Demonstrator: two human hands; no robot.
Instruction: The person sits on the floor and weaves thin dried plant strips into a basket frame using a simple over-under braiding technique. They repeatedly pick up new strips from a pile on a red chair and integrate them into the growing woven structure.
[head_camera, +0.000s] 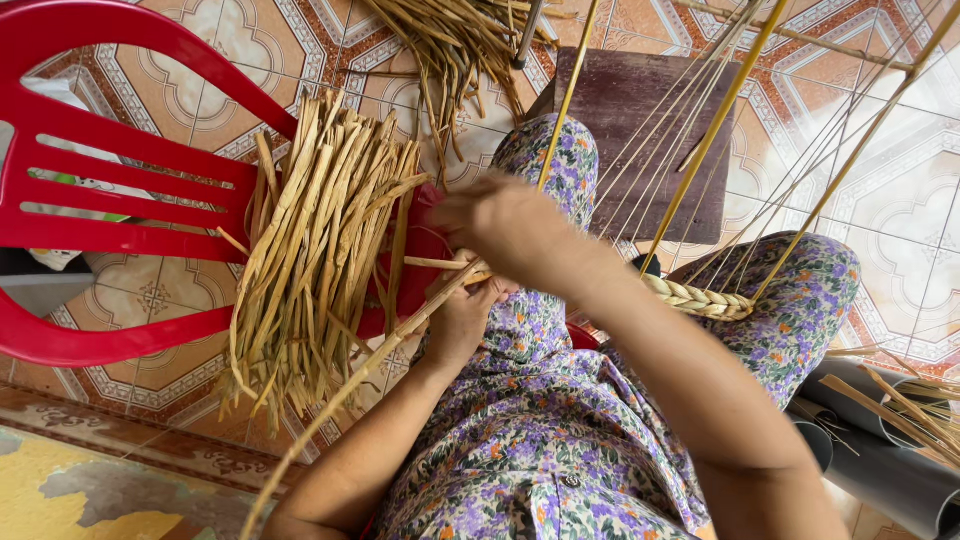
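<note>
Scene: a seated person in a floral dress is seen from above, weaving dried straw.
Left hand (460, 320): its grip is closed on a long strand (400, 340) that runs down to the floor.
Right hand (505, 230): it is curled over the work; its grip cannot be told.
Done: a short braid (700, 298) is seen across the lap, on yellow stakes (715, 130).
Left: a thick bundle (320, 250) lies unused on the red chair (100, 170); most weaving is judged undone.

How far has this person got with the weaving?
Done: one braided band across the thin upright canes. In hand: both the left hand and right hand work a dried strand. Left: a big bundle of strands on the red chair.
</note>
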